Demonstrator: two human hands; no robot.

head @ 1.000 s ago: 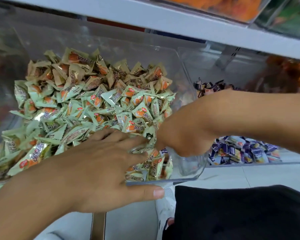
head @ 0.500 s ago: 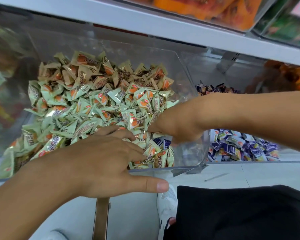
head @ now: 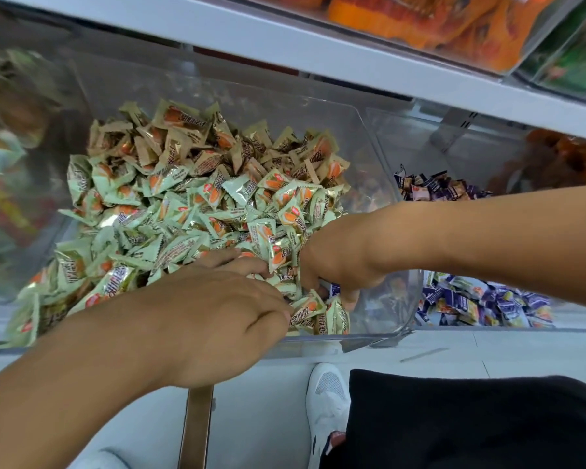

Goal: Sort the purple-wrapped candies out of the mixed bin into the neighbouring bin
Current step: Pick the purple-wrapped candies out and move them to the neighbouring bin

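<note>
We list first the grey shelf [head: 318, 49] that spans the far top of the scene, with orange packets [head: 437, 22] in a container on it. Below it stands the mixed bin [head: 369, 137], a clear plastic tub heaped with green-wrapped candies [head: 170, 204], which turn browner toward the far side. To its right sits the neighbouring bin [head: 487, 154], also clear, holding a pile of purple-wrapped candies [head: 471, 302] at its near edge and more at its far side. We note our left hand [head: 217, 319] lying palm down on the near part of the heap, fingers bent and dug in among the wrappers; whether it grips one we cannot tell. Our right hand [head: 339, 262] reaches in from the right and is buried in the near right corner of the mixed bin, fingers curled downward just beside a purple-wrapped candy [head: 334, 289] that shows at the fingertips; whether the fingers pinch it we cannot tell. Near the bottom we record a black garment [head: 471, 421] and a white shoe [head: 329, 401] on the pale floor [head: 268, 418].
</note>
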